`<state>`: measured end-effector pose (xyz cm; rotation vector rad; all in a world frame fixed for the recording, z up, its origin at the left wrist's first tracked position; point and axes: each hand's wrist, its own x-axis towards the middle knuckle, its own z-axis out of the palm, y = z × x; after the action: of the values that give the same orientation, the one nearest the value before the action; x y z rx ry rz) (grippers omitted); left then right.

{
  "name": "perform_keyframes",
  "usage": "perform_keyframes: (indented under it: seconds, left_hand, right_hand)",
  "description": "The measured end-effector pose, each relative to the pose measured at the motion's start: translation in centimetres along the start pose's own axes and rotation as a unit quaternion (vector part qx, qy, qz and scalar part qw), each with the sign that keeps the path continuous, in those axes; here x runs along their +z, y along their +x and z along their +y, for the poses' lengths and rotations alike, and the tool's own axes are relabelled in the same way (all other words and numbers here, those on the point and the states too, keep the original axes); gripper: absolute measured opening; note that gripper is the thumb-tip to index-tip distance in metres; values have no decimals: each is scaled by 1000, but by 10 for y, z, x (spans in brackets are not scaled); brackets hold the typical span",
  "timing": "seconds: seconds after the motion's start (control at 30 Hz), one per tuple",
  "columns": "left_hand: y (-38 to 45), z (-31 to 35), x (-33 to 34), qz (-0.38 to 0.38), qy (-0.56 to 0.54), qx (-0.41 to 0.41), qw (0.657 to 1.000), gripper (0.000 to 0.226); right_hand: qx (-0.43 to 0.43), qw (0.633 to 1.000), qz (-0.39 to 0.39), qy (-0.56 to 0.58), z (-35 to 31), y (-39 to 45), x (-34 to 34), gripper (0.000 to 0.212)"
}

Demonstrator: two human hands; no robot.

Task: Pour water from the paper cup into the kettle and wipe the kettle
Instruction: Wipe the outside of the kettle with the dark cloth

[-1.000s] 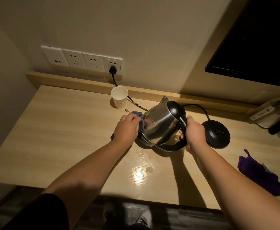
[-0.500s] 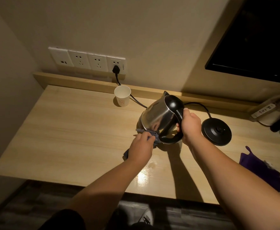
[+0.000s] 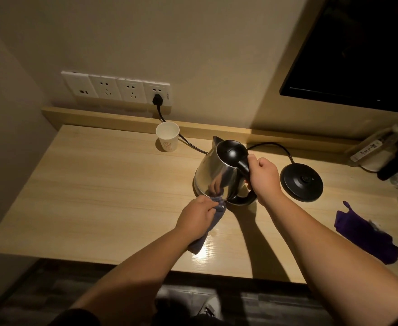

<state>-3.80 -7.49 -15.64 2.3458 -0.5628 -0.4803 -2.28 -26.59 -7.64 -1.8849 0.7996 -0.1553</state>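
Paper cup [image 3: 167,136] upright near back edge of table [image 3: 87,189], well clear of the work; pouring judged done. Cloth [image 3: 213,221] now at lower near side of kettle [image 3: 219,176], down from the spout-side wall a second ago: wipe moving round the body, lower front band in hand. Left hand [image 3: 196,214] knuckles up, fingers curled and bunched on cloth, pressing it to steel. Right hand [image 3: 262,177] wrapped round black handle, kettle tipped left, off base [image 3: 301,182] near back right.
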Motion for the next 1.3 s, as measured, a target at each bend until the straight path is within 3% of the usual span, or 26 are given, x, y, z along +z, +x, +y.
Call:
perform_keyframes:
  seconds: [0.3,0.57,0.8,0.93,1.0,1.07,1.17,1.3]
  left_hand:
    - [-18,-8,-45,-79,-213,-99,969,25]
    - [-16,8,-53,-100,-283,-125,946,22]
    - [-13,22,-53,-123,-326,-123,929,22]
    - [-15,29,-59,-135,-360,-118,916,23]
    - [-16,31,-64,-146,-362,-113,914,23]
    - [-16,32,-69,-158,-352,-108,916,22]
    - [-17,34,-74,-171,-349,-105,916,21]
    - [-25,41,-88,-160,-344,-98,920,20]
  right_hand:
    - [-50,992,-57,-96,9,14,-60,49]
    - [-79,973,-131,-173,11,31,-118,40]
    - [-78,964,-134,-216,12,51,-149,44]
    - [-65,947,-93,-300,12,58,-159,44]
    - [-139,917,-3,-374,1,51,-154,45]
    - [-242,902,28,-357,-21,27,-132,40]
    - [-364,864,-112,-329,-54,-23,-84,36]
    - [-334,831,-301,-328,-59,-60,-38,50]
